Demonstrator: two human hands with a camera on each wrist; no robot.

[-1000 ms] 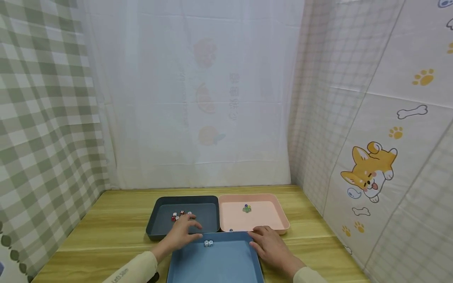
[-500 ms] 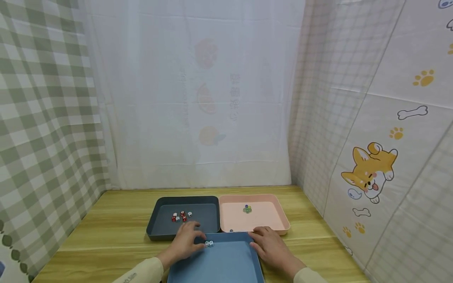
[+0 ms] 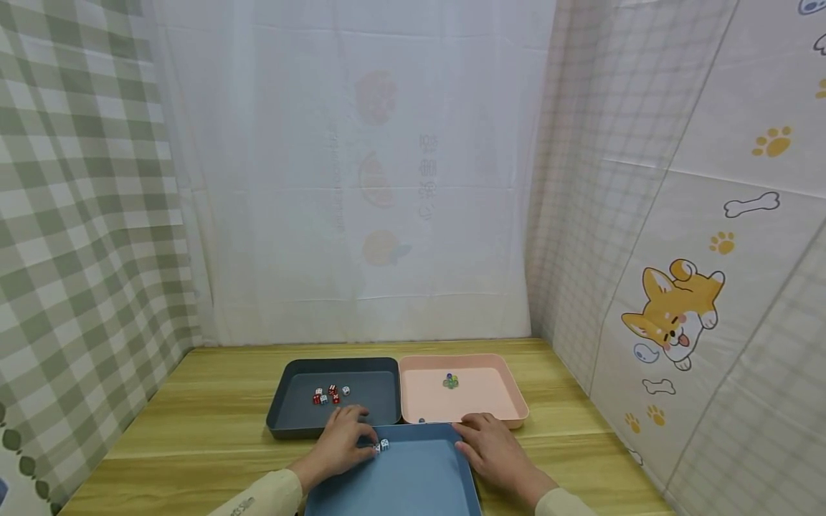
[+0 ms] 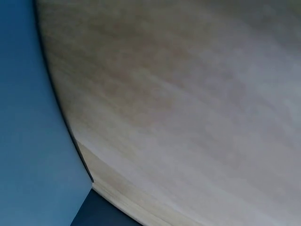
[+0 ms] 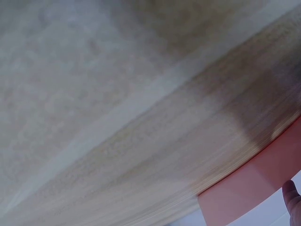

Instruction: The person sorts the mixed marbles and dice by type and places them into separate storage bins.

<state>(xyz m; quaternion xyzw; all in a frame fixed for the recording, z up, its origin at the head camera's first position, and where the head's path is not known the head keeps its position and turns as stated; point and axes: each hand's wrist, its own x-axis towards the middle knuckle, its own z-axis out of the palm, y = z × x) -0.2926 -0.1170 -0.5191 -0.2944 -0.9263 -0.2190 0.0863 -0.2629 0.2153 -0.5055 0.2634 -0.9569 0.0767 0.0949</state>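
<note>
In the head view my left hand (image 3: pixel 340 443) reaches over the left rim of the blue tray (image 3: pixel 419 476). Its thumb and forefinger pinch a white die (image 3: pixel 377 448), partly covered by the fingertips. A second white die (image 3: pixel 385 444) sits right beside it in the tray. My right hand (image 3: pixel 493 450) rests at the tray's far right corner, fingers on the rim and thumb by the inner side, holding no small object. The right wrist view shows one fingertip (image 5: pixel 290 190) of that hand near the pink tray's edge; in the left wrist view the left hand is out of sight.
Behind the blue tray stand a dark tray (image 3: pixel 371 408) with several red dice (image 3: pixel 333 390) and white dice (image 3: pixel 345 391), and a pink tray (image 3: pixel 493 398) with a small cluster of glassy green and blue marbles (image 3: pixel 450 382). A lone dark marble (image 3: pixel 421 421) lies by the pink tray's near edge.
The left hand has moved from over the dark tray's near edge right and down to the two white dice. The left die has shifted slightly under its fingers. The right hand stays put.
</note>
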